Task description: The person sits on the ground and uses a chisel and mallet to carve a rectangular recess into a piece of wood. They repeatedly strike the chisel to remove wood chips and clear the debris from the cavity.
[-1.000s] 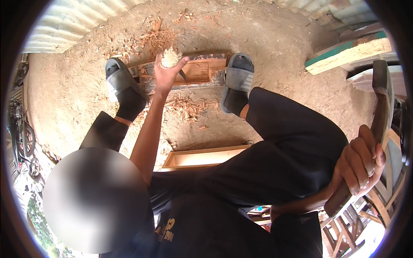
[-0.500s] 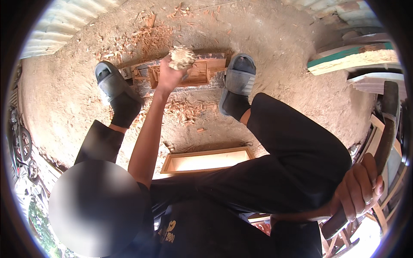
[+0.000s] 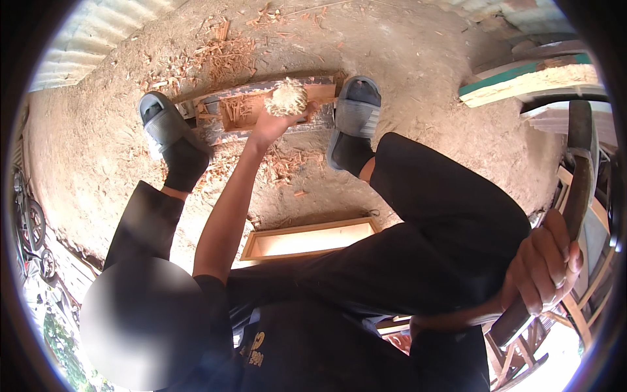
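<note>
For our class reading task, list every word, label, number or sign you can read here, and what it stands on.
Black clothing: small yellow lettering, partly blurred, not quoted.
Sandal by the block's right end: pale stripes, no readable text.
Wooden block and frayed chisel handle: no readable text.

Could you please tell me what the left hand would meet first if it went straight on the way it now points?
Probably the far rim of the hollowed wooden block, though how high the left hand sits above it is unclear.
</note>
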`<state>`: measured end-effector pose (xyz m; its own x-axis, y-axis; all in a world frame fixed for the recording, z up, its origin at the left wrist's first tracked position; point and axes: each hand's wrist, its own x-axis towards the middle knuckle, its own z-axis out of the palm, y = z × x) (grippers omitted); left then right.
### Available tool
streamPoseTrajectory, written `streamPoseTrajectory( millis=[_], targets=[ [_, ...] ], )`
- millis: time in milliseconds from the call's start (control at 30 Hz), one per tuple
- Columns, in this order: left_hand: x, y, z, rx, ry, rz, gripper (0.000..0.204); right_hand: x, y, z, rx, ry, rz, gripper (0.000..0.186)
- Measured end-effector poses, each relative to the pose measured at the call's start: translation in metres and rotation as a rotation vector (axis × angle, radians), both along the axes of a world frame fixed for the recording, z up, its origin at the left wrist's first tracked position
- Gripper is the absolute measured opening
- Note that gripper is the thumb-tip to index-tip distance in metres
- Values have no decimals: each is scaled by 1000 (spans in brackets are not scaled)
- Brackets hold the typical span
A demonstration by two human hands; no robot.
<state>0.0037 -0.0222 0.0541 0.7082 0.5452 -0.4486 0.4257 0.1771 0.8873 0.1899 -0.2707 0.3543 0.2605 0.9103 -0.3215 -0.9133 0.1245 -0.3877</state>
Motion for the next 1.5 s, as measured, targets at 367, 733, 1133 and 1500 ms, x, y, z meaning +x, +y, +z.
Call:
streamPoseTrajectory(
  millis=[367, 733, 1133, 1500],
  targets=[
    [3, -11, 22, 32, 17, 15, 41, -10, 1, -4, 11, -35, -98, 15],
    [-4, -54, -95, 166, -430, 324, 34, -126, 30, -61, -598, -807, -36, 12],
    [10, -50, -123, 111, -574, 477, 46, -169, 105, -106, -729, -1045, 174, 16],
    [3, -52, -49, 448, -426, 618, 47, -168, 80, -211, -912, -1008, 383, 15]
  ],
)
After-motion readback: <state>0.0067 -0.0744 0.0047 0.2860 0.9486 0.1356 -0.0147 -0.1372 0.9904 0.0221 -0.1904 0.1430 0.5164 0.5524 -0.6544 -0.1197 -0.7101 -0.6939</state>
